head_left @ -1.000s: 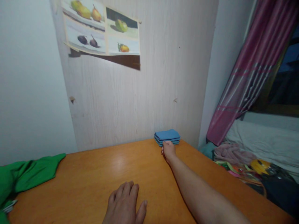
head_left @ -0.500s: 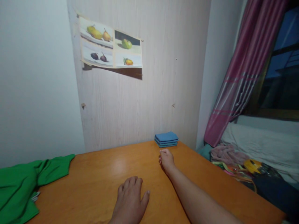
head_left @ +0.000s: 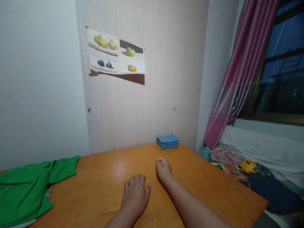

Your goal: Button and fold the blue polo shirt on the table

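My left hand point(head_left: 135, 194) rests palm down on the wooden table point(head_left: 99, 183), its fingers loosely extended and nothing in it. To its right, a little farther from me, my right hand point(head_left: 163, 171) is curled into a fist on its side, thumb uppermost; nothing shows in it. Just beyond that fist, at the table's far edge, lies a neat stack of folded blue cloth point(head_left: 167, 141). Neither hand touches the stack. A green shirt point(head_left: 26, 186) lies spread and creased over the left side of the table, away from both hands.
The table's far edge meets a panelled wall bearing a fruit picture sheet point(head_left: 116, 53). Right of the table is a bed area with a pink blanket point(head_left: 225, 155), a yellow item point(head_left: 248, 166) and dark cloth point(head_left: 275, 190). A pink curtain point(head_left: 237, 79) hangs by the window.
My right hand has drawn back slightly from the blue stack, towards my left hand. My left hand has shifted slightly forward. The camera view has turned a little to the right.
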Available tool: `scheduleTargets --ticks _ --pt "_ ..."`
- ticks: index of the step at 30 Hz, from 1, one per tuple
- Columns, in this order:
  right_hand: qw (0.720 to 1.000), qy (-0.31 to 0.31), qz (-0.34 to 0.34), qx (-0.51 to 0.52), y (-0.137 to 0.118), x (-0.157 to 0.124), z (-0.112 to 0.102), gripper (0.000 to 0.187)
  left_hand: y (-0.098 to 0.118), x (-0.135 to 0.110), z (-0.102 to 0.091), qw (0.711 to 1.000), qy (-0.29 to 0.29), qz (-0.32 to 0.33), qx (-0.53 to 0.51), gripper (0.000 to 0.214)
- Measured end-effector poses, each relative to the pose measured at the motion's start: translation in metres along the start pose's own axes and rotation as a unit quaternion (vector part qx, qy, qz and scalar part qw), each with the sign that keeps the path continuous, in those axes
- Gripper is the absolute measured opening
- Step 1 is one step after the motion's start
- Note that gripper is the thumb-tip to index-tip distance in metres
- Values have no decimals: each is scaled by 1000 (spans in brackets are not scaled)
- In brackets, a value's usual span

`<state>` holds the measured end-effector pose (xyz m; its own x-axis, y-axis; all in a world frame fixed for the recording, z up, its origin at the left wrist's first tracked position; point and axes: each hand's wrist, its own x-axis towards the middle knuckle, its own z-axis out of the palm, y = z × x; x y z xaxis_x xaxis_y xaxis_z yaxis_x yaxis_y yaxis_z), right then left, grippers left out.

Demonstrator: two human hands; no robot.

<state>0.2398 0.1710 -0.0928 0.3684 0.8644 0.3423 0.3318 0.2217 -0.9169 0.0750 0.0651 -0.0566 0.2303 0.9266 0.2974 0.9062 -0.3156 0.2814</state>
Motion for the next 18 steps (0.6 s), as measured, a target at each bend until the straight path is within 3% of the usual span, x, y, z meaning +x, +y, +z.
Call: scheduleTargets --ticks 3,7,12,18 --pt "988 -31 -32 -150 -8 -5 -3 18 0 0 0 1000 -2 3 0 34" --pt "959 -57 -42 -275 -22 -9 -5 20 1 0 0 1000 -2 5 8 33" --pt "933 -77 -29 -351 -35 -14 -6 21 -2 1 5 1000 6 15 25 34" --pt "923 -80 -31 -376 -41 -15 -6 26 -1 1 3 1000 -5 13 26 36"
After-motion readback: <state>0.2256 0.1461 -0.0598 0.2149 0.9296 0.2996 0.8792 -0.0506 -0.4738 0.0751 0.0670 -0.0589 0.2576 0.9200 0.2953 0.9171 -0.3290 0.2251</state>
